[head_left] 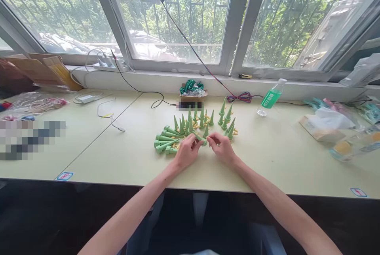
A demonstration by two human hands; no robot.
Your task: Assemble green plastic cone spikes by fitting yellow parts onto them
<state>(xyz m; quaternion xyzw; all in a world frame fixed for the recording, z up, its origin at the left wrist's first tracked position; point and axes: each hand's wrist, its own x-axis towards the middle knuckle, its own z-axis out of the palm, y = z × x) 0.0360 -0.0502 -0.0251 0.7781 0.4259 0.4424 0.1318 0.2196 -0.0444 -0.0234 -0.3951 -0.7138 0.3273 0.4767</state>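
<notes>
Both my hands meet over the pale desk (pixel 267 160), near a cluster of green cone-shaped plastic spikes. My left hand (pixel 187 152) is closed round one green spike (pixel 199 137), which lies across between the two hands. My right hand (pixel 222 149) pinches the other end of that same spike with thumb and fingertips. Just behind my hands several green spikes (pixel 204 120) stand upright with small yellow pieces among them. To the left several more green spikes (pixel 165 141) lie on their sides in a fan.
A green-labelled water bottle (pixel 270 99) leans at the back right. A small cardboard box (pixel 190 97) with green parts sits by the windowsill. Cables and a white adapter (pixel 86 98) lie at the left, plastic bags (pixel 335 122) at the right. The desk's front edge is near my forearms.
</notes>
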